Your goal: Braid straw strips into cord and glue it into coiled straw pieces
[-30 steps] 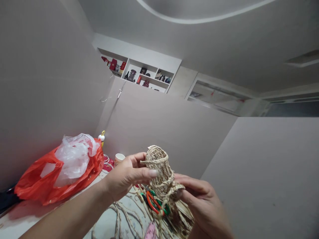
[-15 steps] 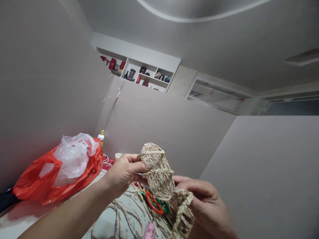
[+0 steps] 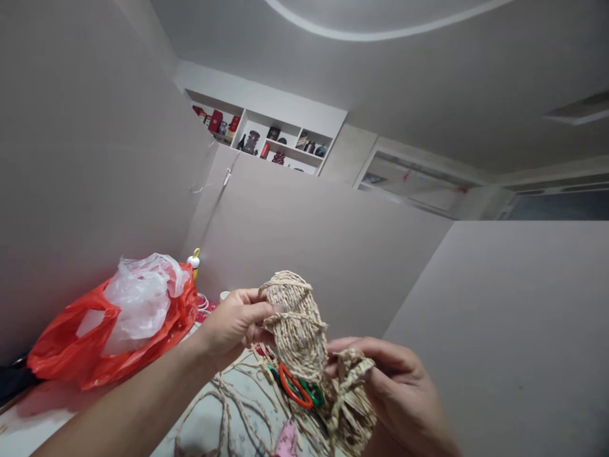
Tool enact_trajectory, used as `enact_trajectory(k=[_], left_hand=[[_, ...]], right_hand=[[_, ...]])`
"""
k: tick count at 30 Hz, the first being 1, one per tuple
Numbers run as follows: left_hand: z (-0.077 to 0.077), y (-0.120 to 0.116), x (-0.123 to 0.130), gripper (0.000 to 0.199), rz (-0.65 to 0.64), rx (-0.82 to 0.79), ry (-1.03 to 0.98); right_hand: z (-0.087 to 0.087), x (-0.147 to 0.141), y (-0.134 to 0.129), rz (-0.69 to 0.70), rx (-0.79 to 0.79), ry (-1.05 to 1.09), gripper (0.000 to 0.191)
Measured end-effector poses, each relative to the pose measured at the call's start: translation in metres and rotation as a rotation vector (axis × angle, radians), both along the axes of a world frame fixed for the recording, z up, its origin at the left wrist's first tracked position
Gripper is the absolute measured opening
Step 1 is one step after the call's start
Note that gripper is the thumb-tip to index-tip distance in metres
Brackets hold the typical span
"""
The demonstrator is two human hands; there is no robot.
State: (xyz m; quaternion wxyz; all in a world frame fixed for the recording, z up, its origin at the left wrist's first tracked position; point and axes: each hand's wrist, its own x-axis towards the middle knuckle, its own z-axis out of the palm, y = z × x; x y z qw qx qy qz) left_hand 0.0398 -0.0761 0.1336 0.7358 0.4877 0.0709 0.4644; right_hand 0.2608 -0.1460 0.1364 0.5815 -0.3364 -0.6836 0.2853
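Observation:
My left hand grips the left edge of a woven straw sole, thumb on its face. The sole is oval, made of coiled braid, with two braided strips crossing it, and is held up at a tilt. At its lower right end, my right hand is closed on a thick straw braid, which hangs down toward the table. Below the sole lie scissors with orange and green handles, their blades hidden. A pink object lies in front of them.
Loose straw cords spread over the pale tabletop. On the left sits a red plastic bag with a clear bag in it. Behind are a white cup and a yellow-topped bottle. Grey partitions surround the table.
The sole has shifted slightly left together with my left hand. The braid in my right hand has changed its fold a little. Both hands keep their hold.

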Motion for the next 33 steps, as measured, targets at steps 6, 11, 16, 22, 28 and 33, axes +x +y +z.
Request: enact_trajectory(k=[6, 11, 16, 22, 28, 33], left_hand=[[-0.008, 0.029, 0.003, 0.024, 0.111, -0.013, 0.046], [-0.019, 0.055, 0.006, 0.026, 0.193, 0.080, 0.229], [-0.050, 0.091, 0.002, 0.013, 0.258, 0.209, 0.676], [-0.063, 0.103, 0.001, 0.024, 0.324, 0.268, 0.816], [-0.032, 0.061, 0.009, 0.036, 0.094, 0.352, 0.524], [-0.026, 0.041, 0.014, 0.027, 0.047, 0.373, 0.388]], right_hand=[[0.001, -0.004, 0.000, -0.111, -0.145, -0.020, 0.021], [0.004, -0.011, 0.005, -0.148, -0.205, -0.114, 0.025], [0.003, -0.014, 0.018, -0.234, -0.252, -0.302, 0.030], [-0.004, -0.016, 0.038, -0.263, -0.311, -0.443, 0.026], [-0.005, -0.026, 0.044, -0.227, -0.327, -0.508, 0.021], [-0.006, -0.024, 0.042, -0.127, -0.321, -0.469, 0.022]])
